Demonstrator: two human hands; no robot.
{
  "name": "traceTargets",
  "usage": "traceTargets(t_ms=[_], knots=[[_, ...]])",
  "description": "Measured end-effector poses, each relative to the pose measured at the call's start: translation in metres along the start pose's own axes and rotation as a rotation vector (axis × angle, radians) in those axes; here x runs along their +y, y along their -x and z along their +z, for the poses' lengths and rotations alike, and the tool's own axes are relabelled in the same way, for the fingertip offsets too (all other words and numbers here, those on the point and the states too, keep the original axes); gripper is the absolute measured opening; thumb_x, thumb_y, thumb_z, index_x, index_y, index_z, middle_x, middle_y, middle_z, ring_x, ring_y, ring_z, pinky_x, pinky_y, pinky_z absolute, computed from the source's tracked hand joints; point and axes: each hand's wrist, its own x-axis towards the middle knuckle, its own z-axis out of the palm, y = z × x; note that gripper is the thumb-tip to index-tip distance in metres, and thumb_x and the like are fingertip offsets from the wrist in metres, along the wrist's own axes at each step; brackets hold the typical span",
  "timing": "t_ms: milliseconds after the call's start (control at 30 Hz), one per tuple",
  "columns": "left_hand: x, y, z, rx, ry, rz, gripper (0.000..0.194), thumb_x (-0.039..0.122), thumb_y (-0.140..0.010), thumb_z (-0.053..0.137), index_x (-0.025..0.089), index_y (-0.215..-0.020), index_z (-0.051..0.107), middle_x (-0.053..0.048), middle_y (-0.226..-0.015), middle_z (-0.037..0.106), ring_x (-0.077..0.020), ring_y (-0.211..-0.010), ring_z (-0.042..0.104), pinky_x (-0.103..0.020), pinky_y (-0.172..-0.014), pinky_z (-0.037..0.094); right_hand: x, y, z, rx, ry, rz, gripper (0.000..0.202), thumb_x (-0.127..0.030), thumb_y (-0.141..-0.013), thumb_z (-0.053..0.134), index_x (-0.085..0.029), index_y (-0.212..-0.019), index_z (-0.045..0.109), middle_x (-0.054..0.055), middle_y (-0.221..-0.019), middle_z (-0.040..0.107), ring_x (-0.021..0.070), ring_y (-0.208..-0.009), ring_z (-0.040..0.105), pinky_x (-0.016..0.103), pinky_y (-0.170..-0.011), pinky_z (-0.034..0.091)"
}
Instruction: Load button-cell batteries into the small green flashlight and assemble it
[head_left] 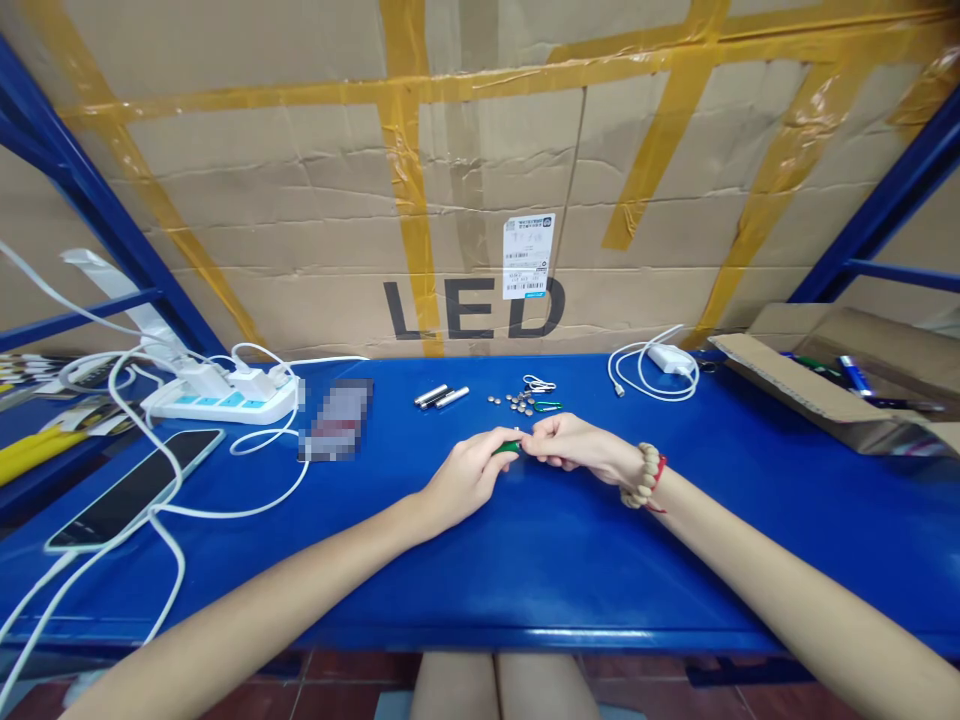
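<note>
Working close together over the blue table (600, 580), the left hand (471, 475) and the right hand (574, 440) are meeting around a small green piece (508, 447). The left fingers are pinching this piece, with thumb and forefinger closed around it. The right fingers are curling inward, with almost no gap, near its right end; whether they are gripping the piece, or hiding some other part, I cannot tell.

Behind the hands, several small round metal discs (519, 404) are lying loose, and a green clip (547, 406) is resting just beside them. Some short metal tubes (441, 396) are lying farther to the left.

In my judgement, the person is doing a fine handling step at the end of the green piece. The next move is probably calling for a steady left hold and a careful, well-aligned touch from the right fingertips.
</note>
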Motion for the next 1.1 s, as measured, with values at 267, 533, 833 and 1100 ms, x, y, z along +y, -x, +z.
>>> traceTargets(t_ms=[267, 533, 833, 1100], knots=[[-0.001, -0.007, 0.001, 0.051, 0.037, -0.135, 0.022, 0.02, -0.089, 0.034, 0.015, -0.097, 0.054, 0.003, -0.063, 0.049, -0.0105, -0.058, 0.048, -0.021, -0.061, 0.038, -0.008, -0.001, 0.001, 0.256, 0.205, -0.364, 0.032, -0.043, -0.06, 0.072, -0.013, -0.062, 0.061, -0.001, -0.053, 0.057, 0.0059, -0.042, 0.044, 0.019, -0.041, 0.032], [-0.002, -0.008, 0.0, 0.0, 0.12, -0.195, 0.021, 0.022, -0.089, 0.031, 0.016, -0.09, 0.051, 0.005, -0.059, 0.043, -0.0095, -0.055, 0.044, -0.02, -0.059, 0.034, -0.005, -0.001, -0.008, 0.301, 0.497, -0.798, 0.024, -0.041, -0.071, 0.066, -0.019, -0.077, 0.071, 0.004, -0.077, 0.064, 0.0112, -0.061, 0.055, 0.023, -0.054, 0.042], [-0.001, -0.006, -0.004, -0.214, 0.127, -0.181, 0.017, 0.021, -0.09, 0.029, 0.018, -0.088, 0.045, 0.005, -0.062, 0.045, -0.0098, -0.058, 0.044, -0.021, -0.059, 0.034, -0.005, 0.004, -0.012, 0.18, 0.71, -0.872, 0.03, -0.046, -0.078, 0.057, -0.02, -0.068, 0.07, 0.003, -0.075, 0.065, 0.0122, -0.069, 0.059, 0.021, -0.059, 0.04], [-0.004, -0.001, -0.001, -0.165, 0.147, -0.193, 0.008, 0.022, -0.089, 0.031, 0.019, -0.085, 0.038, 0.005, -0.063, 0.044, -0.0102, -0.056, 0.044, -0.021, -0.056, 0.033, -0.005, 0.004, -0.011, 0.149, 0.747, -0.76, 0.031, -0.047, -0.078, 0.056, -0.02, -0.07, 0.068, 0.003, -0.069, 0.061, 0.0127, -0.064, 0.054, 0.022, -0.057, 0.036]])
